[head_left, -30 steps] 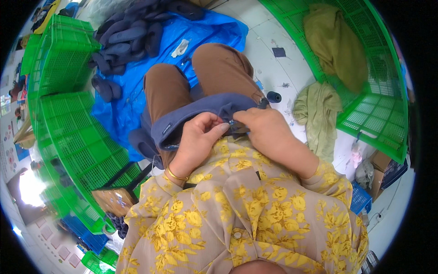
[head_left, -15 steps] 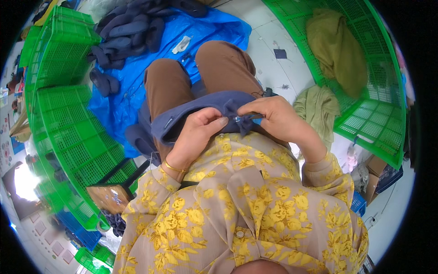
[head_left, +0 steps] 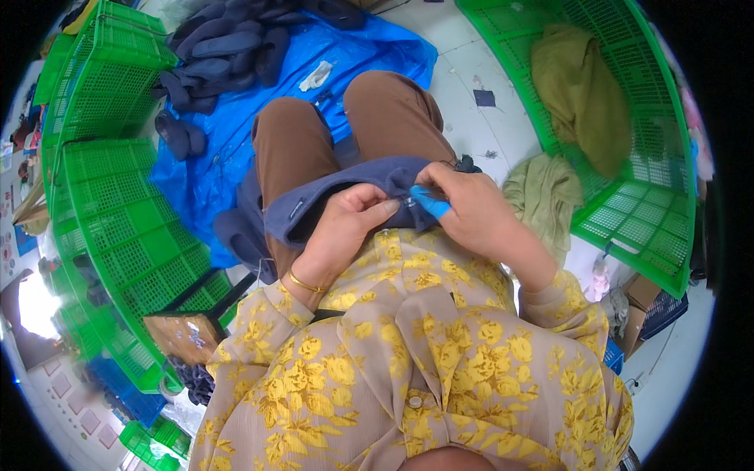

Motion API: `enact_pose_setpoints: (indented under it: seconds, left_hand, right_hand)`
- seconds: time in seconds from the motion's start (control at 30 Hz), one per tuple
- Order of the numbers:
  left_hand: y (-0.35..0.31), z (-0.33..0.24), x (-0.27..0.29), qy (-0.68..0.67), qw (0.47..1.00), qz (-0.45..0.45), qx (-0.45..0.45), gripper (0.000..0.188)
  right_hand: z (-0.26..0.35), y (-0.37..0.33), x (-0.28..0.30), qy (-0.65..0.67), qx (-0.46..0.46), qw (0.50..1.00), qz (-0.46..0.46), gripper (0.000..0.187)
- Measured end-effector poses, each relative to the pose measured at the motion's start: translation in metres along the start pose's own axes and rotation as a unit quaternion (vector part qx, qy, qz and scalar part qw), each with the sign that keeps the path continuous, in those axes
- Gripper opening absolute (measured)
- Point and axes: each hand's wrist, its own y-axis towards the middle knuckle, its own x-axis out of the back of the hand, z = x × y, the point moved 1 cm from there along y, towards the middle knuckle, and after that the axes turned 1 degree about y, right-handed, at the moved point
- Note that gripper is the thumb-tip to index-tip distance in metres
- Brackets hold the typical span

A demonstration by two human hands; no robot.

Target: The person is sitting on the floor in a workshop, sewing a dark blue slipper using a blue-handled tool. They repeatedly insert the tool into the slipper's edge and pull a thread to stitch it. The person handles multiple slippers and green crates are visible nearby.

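Note:
A dark blue soft slipper [head_left: 302, 206] with a small label lies across my lap. My left hand [head_left: 339, 228] pinches its near edge between thumb and fingers. Close beside it, my right hand [head_left: 479, 212] is closed at the slipper's right end, its fingertips together at the fabric. One right finger wears a bright blue cover [head_left: 430, 203]. A small shiny spot shows between the two hands, too small to make out. Whether the right fingertips hold a tool or just cloth is hidden.
Many dark slippers [head_left: 228, 47] are heaped on a blue sheet [head_left: 345, 63] beyond my knees. Green crates [head_left: 106, 204] line the left. A large green crate [head_left: 644, 235] at the right holds olive cloth [head_left: 585, 102], with paler green cloth [head_left: 542, 192] beside it.
My right hand has turned at the slipper's end, so the blue-covered finger now shows fully. The bunched fabric there sits lower. My left hand keeps its pinch.

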Motion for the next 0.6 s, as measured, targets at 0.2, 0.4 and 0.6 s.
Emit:
enact_pose_setpoints:
  seconds: [0.2, 0.4, 0.6]
  left_hand:
    - [0.001, 0.004, 0.005, -0.016, 1.000, 0.011, -0.004, 0.004]
    - [0.001, 0.008, 0.006, -0.017, 1.000, 0.004, -0.020, 0.005]
    - [-0.004, -0.001, 0.001, 0.010, 1.000, -0.014, 0.006, 0.005]
  right_hand:
    - [0.010, 0.003, -0.018, -0.098, -0.014, 0.994, -0.050, 0.030]
    - [0.021, 0.008, -0.024, -0.053, -0.023, 0.997, -0.045, 0.045]
    - [0.025, 0.010, 0.009, -0.044, 0.067, 0.986, -0.146, 0.031]
